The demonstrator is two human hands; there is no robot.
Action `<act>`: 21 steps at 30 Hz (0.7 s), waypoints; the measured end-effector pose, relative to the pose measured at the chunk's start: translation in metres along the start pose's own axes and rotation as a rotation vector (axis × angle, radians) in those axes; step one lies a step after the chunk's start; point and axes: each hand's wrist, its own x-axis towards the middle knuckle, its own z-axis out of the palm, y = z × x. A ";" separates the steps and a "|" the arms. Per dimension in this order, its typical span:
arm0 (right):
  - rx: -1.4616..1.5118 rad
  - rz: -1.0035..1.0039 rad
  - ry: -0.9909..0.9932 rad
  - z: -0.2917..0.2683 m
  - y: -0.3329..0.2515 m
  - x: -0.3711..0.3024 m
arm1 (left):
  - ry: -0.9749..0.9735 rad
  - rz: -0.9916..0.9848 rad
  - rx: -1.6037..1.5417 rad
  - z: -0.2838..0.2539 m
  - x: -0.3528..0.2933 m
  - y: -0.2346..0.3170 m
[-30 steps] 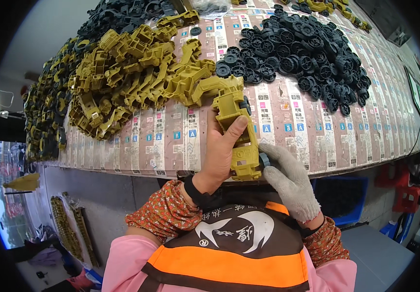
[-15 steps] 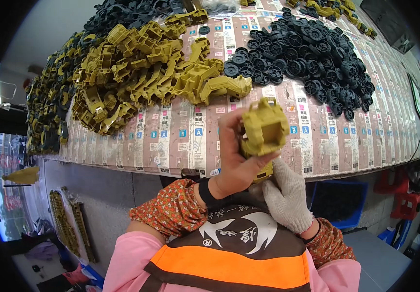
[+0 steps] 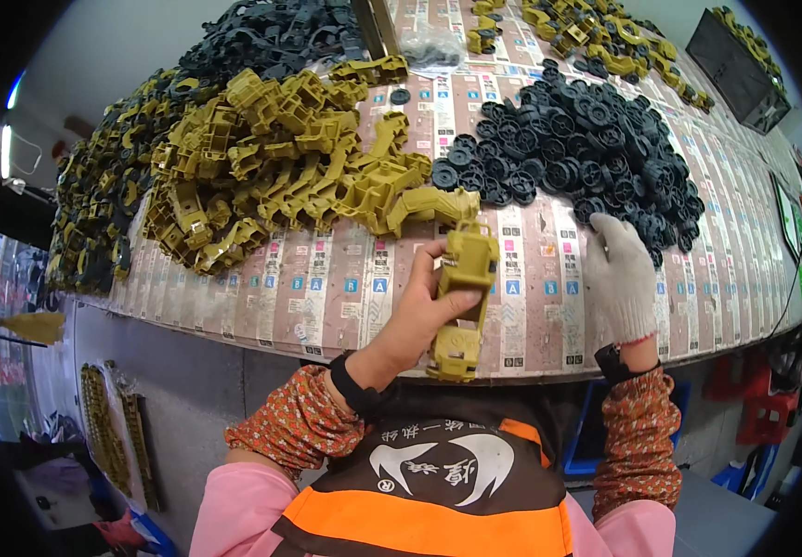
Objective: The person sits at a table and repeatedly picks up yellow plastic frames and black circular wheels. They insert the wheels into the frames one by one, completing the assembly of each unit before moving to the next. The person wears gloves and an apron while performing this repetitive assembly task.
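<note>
My left hand [image 3: 419, 311] is closed round a mustard-yellow plastic toy truck body [image 3: 461, 343], held upright above the table's near edge. My right hand [image 3: 624, 274], in a light knitted glove, reaches to the near edge of a heap of black toy wheels [image 3: 559, 172]. Its fingers are loosely bent and partly apart, and I see nothing held in them. Left of the wheels lies a heap of similar yellow truck bodies [image 3: 299, 158], the nearest one just beyond the body in my left hand.
Dark plastic parts [image 3: 275, 42] are heaped at the far left, beside a pile of yellow-and-black pieces [image 3: 94, 204]. More yellow parts [image 3: 624, 60] lie at the far right near a black crate [image 3: 735, 70]. Below the table edge are a blue bin [image 3: 582, 436] and red stools [image 3: 761, 404].
My right hand has left the truck body and moved right and forward to the wheels. My left hand has drawn the truck body slightly left and down, turning it upright.
</note>
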 end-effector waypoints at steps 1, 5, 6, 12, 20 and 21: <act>-0.088 -0.036 -0.007 0.003 0.002 0.009 | -0.007 0.036 0.060 0.000 0.001 -0.004; -0.396 -0.068 -0.111 0.021 0.004 0.032 | -0.016 0.138 0.424 -0.002 0.002 -0.013; -0.496 -0.089 -0.112 0.026 0.006 0.035 | -0.011 0.113 0.469 0.002 -0.001 -0.008; -0.518 -0.192 -0.148 0.032 0.007 0.033 | -0.032 0.093 0.776 0.006 -0.007 0.009; 0.785 0.114 -0.400 0.007 -0.076 -0.018 | -0.334 -0.167 0.949 0.021 0.002 0.038; 0.786 0.094 -0.421 0.008 -0.079 -0.026 | -0.355 -0.205 0.929 0.024 0.003 0.041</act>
